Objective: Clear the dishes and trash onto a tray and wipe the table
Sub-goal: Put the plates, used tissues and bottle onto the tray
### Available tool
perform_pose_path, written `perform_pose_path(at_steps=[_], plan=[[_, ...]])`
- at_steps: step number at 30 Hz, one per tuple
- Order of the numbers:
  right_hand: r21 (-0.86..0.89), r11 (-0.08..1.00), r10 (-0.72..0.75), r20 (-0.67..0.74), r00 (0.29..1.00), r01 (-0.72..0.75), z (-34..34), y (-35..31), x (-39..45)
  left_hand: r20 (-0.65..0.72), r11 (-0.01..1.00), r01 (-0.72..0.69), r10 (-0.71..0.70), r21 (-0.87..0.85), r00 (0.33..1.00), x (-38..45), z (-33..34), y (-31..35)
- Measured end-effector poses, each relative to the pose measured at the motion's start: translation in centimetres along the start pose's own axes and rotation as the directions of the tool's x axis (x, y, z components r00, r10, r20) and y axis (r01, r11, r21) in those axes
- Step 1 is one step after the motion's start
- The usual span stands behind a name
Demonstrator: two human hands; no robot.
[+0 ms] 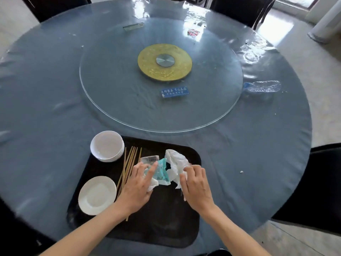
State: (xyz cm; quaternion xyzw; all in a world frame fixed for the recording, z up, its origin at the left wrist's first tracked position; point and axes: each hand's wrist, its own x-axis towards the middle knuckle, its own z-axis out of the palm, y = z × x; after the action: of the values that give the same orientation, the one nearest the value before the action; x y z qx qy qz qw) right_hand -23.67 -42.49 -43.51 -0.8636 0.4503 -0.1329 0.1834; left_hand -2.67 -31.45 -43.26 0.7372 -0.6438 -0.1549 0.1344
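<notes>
A black tray (162, 224) lies at the near edge of the round table. On it stand stacked white bowls (107, 145), a white plate (97, 194) and several wooden chopsticks (129, 163). In the tray's middle lies a heap of trash: crumpled white tissue (176, 159), a teal wrapper (162, 169) and a clear packet (149, 159). My left hand (137, 185) presses on the left of the heap, fingers on tissue and wrappers. My right hand (196, 183) grips the tissue on the right side.
A glass turntable (110, 100) with a gold hub (164, 61) fills the table centre; a blue card (174, 92) lies on it. A crushed clear bottle (262, 86), a red wrapper (192, 32) and a green packet (133, 26) remain on the table. Dark chairs surround it.
</notes>
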Motion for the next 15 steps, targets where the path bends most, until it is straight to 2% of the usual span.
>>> perform_pose_path(at_steps=[4,8,10,15], plan=[[-0.035,0.998,0.043,0.017,0.999,-0.043,2.3,-0.2,-2.0,0.068,0.999,0.036,-0.037,0.014,0.997,-1.5,1.2,-0.4],[-0.078,0.993,0.091,0.092,0.992,-0.084,3.7,-0.6,-2.9,0.127,0.995,-0.045,0.035,0.084,0.991,-2.0,2.5,-0.6],[-0.109,0.989,0.106,0.099,0.989,-0.095,4.0,-1.0,-3.4,0.146,0.989,-0.048,0.027,0.141,0.989,-2.2,3.1,-0.8],[-0.111,0.987,0.130,0.085,0.988,-0.120,3.9,-1.5,-3.7,0.131,0.990,-0.021,0.003,0.142,0.991,-2.8,3.9,-1.5]])
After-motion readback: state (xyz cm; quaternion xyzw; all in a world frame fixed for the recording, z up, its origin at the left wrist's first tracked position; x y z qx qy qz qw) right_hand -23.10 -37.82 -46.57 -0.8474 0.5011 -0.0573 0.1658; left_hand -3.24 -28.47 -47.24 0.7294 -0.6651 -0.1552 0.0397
